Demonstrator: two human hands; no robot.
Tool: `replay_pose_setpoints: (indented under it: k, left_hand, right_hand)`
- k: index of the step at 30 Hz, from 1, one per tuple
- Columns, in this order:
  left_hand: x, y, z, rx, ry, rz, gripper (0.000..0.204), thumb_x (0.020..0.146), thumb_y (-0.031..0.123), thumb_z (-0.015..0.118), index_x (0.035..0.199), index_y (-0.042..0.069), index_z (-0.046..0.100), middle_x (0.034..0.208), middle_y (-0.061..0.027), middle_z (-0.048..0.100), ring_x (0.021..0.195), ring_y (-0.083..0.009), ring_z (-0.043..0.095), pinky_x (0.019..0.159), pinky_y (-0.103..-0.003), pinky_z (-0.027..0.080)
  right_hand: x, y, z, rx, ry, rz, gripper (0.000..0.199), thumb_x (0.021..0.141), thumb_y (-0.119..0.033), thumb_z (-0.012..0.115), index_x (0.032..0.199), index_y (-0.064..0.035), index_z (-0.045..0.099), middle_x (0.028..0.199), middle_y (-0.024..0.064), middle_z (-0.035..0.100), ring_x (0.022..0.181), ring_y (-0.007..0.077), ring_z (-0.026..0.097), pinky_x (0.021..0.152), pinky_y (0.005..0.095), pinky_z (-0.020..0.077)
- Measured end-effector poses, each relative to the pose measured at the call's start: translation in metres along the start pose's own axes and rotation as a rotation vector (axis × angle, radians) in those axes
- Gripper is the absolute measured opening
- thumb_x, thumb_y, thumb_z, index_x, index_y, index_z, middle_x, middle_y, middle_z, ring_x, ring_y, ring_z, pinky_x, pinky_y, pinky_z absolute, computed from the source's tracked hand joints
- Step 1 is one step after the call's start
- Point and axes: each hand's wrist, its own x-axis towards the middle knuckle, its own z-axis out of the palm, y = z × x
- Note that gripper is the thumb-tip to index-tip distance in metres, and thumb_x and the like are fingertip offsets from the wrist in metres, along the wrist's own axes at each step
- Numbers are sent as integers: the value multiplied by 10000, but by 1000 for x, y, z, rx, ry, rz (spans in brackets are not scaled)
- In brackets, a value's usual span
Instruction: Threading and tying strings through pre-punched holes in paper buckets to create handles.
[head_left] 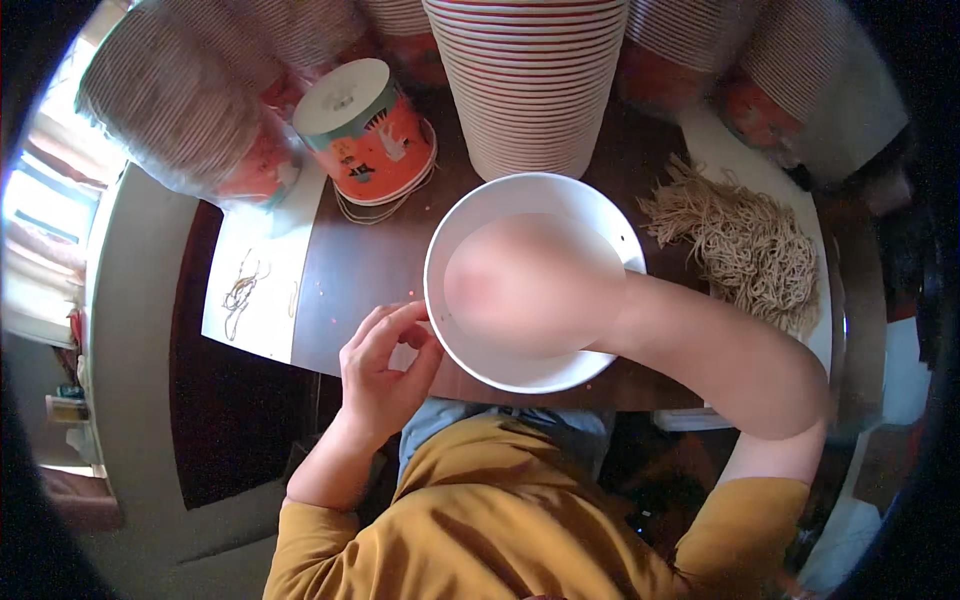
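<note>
The right hand (530,285) sits inside the white paper bucket (470,350) and shows only as a soft blur — fingers, and anything they hold, cannot be made out. The tall stack of striped buckets (527,80) is cut off by the top edge, as are the stacks beside it. The left hand (385,370) pinches at the bucket's rim; whether something thin lies between its fingertips is too small to tell. The small tangle on the white sheet (262,290) — perhaps string or bands — is too fine to identify.
</note>
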Motion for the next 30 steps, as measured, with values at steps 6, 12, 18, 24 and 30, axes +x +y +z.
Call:
replay_pose_setpoints:
  k: [6,12,18,24,30]
  left_hand:
    - [3,-3,-3,5,-26,47,353,722,-82,675,1063,0,634,880,-100,658,686,-139,633,637,-251,509]
    - [6,-1,-1,5,-21,73,335,726,-85,674,1049,-4,637,878,-105,659,692,-142,634,637,-252,510]
    - [4,6,-5,-2,-37,16,274,745,-90,669,1012,-33,642,930,-105,665,779,-135,623,708,-250,507]
    - [6,8,-5,72,-4,95,255,740,-77,681,986,-18,648,871,-119,672,729,-166,643,666,-266,519]
    - [10,9,-7,168,-1,201,218,731,-60,684,934,2,634,809,-126,645,657,-240,634,590,-303,516]
  right_hand:
    - [5,0,2,5,3,-35,110,767,-80,595,783,5,665,781,172,653,741,320,638,701,403,503]
    - [3,1,4,23,5,-10,114,767,-83,595,789,-1,670,783,169,657,743,316,640,704,400,504]
    - [4,-3,7,-30,-17,-30,111,770,-88,591,779,-16,675,772,166,656,744,325,639,712,405,507]
    - [7,-10,7,-82,-12,-72,130,784,-94,582,795,-22,690,777,175,663,748,340,645,723,420,511]
    - [8,-13,9,-130,3,-83,138,790,-100,578,784,-29,697,791,180,666,758,338,649,724,420,515]
